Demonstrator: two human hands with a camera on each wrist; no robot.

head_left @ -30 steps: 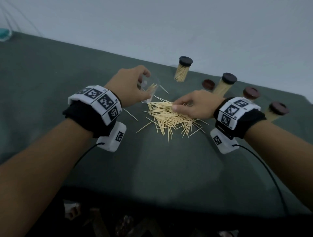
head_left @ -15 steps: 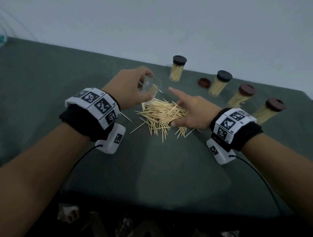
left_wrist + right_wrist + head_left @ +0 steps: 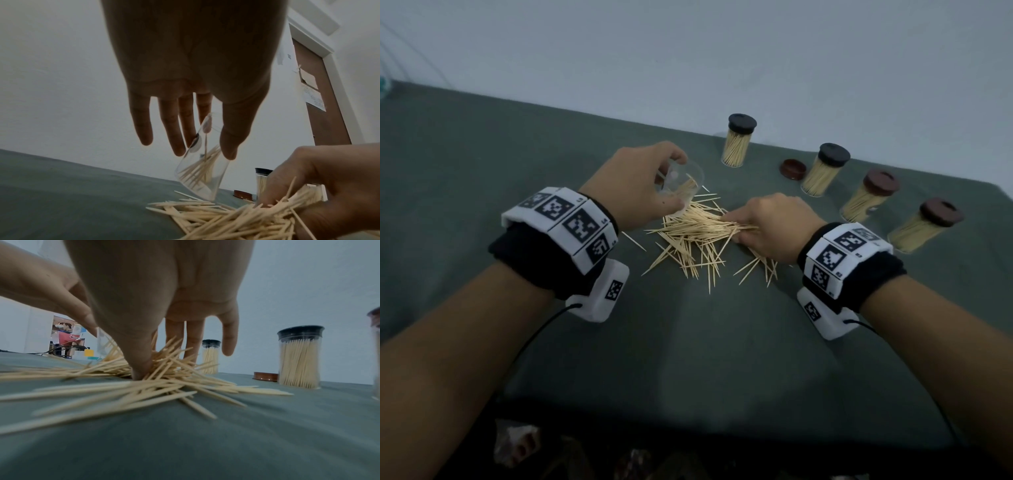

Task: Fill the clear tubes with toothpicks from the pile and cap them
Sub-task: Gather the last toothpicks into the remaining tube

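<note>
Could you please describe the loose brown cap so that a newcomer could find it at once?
Along the far edge of the green table stand four capped tubes of toothpicks. The loose brown cap lies flat between the two black-capped tubes, and it alone sits on no tube.

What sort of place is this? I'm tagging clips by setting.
Probably an indoor room set up for a table task: a surface under green cloth against a plain white wall, with a brown door beyond.
</note>
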